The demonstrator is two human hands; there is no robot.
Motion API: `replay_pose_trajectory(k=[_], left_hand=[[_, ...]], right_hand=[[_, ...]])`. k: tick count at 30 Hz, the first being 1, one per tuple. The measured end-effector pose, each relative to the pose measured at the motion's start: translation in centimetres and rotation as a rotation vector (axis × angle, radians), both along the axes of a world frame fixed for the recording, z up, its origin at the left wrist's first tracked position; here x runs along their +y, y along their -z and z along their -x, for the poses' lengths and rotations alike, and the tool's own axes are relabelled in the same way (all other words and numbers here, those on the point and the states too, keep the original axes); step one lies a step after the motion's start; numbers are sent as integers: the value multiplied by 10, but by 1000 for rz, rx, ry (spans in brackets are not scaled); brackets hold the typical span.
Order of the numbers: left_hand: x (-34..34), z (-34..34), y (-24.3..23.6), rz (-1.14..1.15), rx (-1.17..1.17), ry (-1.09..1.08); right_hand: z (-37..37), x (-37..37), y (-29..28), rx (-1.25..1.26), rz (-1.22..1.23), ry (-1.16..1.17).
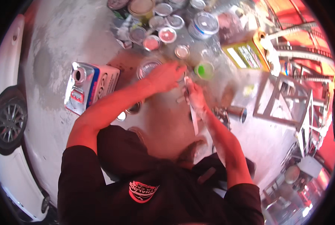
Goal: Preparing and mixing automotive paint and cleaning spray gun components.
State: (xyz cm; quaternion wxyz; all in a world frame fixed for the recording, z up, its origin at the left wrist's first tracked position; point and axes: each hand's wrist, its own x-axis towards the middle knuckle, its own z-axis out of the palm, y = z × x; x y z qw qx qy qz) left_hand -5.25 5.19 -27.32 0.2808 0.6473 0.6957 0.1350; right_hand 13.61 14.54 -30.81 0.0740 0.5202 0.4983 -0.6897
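Observation:
My right hand [196,96] is closed around a long, flat, pale stick [194,122], which slants down toward my lap. Just left of its upper end, my left hand [170,77] has its fingers drawn together; whatever they may hold is too small to make out. Under the left wrist stands an open round tin [148,67] with a shiny inside. A clear cup with bright green in it [204,70] sits just beyond the right hand. To the left is a rectangular metal can [85,88] with its round spout open.
Several paint tins [167,34] crowd the floor ahead, with a larger lidded tub [204,25] among them. A yellow rectangular can [246,52] and a metal frame [281,99] are at right. A metal cup-like part [236,113] lies near my right forearm. A white car [15,180] stands far left.

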Motion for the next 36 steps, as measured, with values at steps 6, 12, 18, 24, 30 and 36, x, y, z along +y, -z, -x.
replay_pose_trajectory(k=[6, 12, 18, 24, 30, 36], left_hand=[[-14, 8, 2, -84, 128, -64], [-14, 9, -1, -117, 150, 32], [-18, -1, -5, -155, 117, 37], [-22, 9, -6, -112, 160, 95], [-13, 10, 13, -219, 194, 113], [-18, 14, -2, -72, 8, 24]], right_hand=[[11, 16, -17, 57, -644, -475], [5, 23, -17, 61, -969, -953], [26, 31, -40, -88, -1014, -1271], [34, 0, -66, -262, -389, -677], [5, -14, -6, 155, -243, -166], [2, -12, -8, 206, -388, -151]])
